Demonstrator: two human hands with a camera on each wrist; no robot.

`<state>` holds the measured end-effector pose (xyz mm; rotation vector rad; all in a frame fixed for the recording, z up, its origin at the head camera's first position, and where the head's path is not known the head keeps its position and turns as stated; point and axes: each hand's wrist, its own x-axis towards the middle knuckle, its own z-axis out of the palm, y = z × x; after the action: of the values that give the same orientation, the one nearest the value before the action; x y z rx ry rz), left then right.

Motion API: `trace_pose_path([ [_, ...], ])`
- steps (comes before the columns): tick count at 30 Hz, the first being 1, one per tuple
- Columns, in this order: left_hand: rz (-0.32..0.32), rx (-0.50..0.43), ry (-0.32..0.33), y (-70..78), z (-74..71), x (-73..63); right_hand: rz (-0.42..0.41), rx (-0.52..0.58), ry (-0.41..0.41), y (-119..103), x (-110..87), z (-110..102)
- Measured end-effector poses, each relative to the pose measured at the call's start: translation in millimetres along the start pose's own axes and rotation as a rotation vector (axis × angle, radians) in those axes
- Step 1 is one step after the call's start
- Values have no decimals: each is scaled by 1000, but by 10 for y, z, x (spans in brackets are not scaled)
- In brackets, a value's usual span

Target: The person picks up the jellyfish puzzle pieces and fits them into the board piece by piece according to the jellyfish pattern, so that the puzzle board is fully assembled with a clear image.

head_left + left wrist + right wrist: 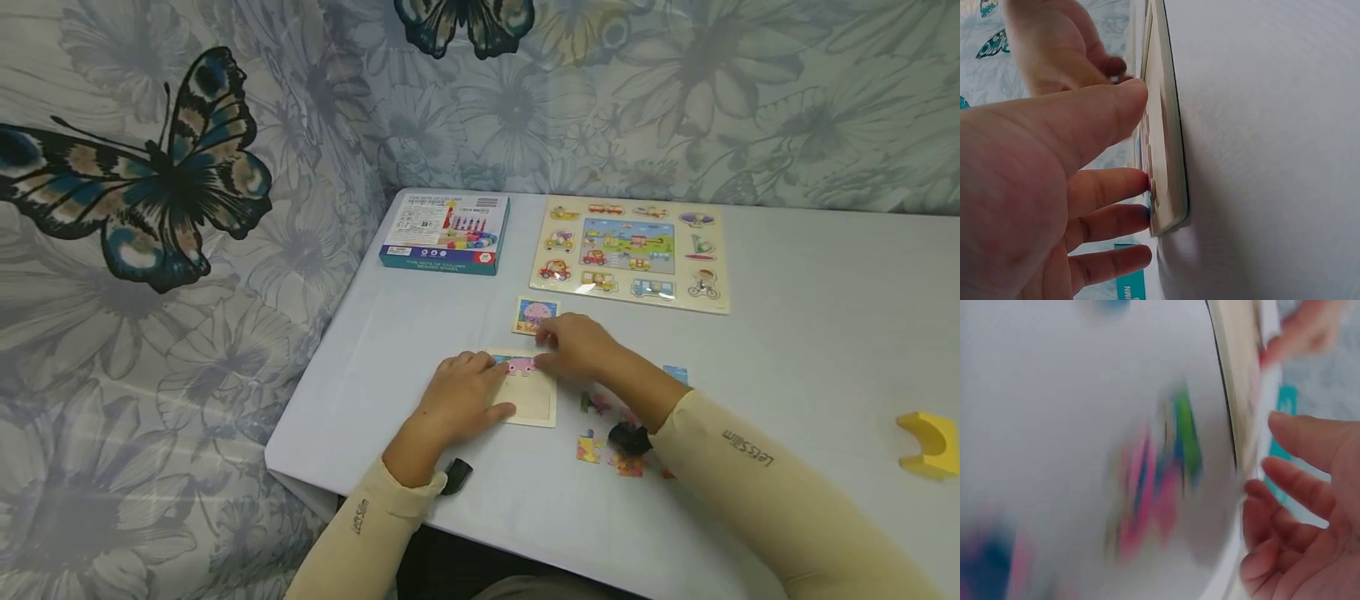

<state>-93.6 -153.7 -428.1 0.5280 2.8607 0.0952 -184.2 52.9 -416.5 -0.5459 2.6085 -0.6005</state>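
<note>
A small wooden puzzle tray (534, 410) lies on the white table, with pink and blue puzzle pieces (520, 365) along its far edge. My left hand (461, 396) rests at the tray's left side. Its fingertips touch the pieces at the far left corner, and the thumb (1125, 103) lies against the near part, as the left wrist view shows. At the far right corner is my right hand (581, 346), thumb and forefinger apart and the other fingers bent. Nothing shows between them in the blurred right wrist view. Just beyond the tray lies a small square jellyfish picture puzzle (536, 310).
Several loose puzzle pieces (588, 448) lie right of the tray, partly under the right forearm. A blue piece (677, 374) is farther right. At the back are a flat box (442, 229) and a large vehicle puzzle board (630, 250). A yellow arch block (930, 446) stands far right.
</note>
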Motion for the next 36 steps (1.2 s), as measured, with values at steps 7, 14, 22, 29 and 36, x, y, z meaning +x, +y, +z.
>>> trace_pose_path([
  [7, -7, -14, 16, -12, -8, -1, 102, -22, -12, 537, -310, -297],
  [14, -34, -20, 15, -64, 4, -47, 128, -55, 12, 881, -664, -335],
  [22, -42, -7, 56, -78, 31, -47, 168, -60, 46, 1053, -860, -273],
  [29, 32, -25, 42, 29, 72, -12, 157, -31, 72, 1031, -910, -252],
  [36, 78, -10, -7, 128, 69, 0, 123, -7, 49, 903, -917, -355],
])
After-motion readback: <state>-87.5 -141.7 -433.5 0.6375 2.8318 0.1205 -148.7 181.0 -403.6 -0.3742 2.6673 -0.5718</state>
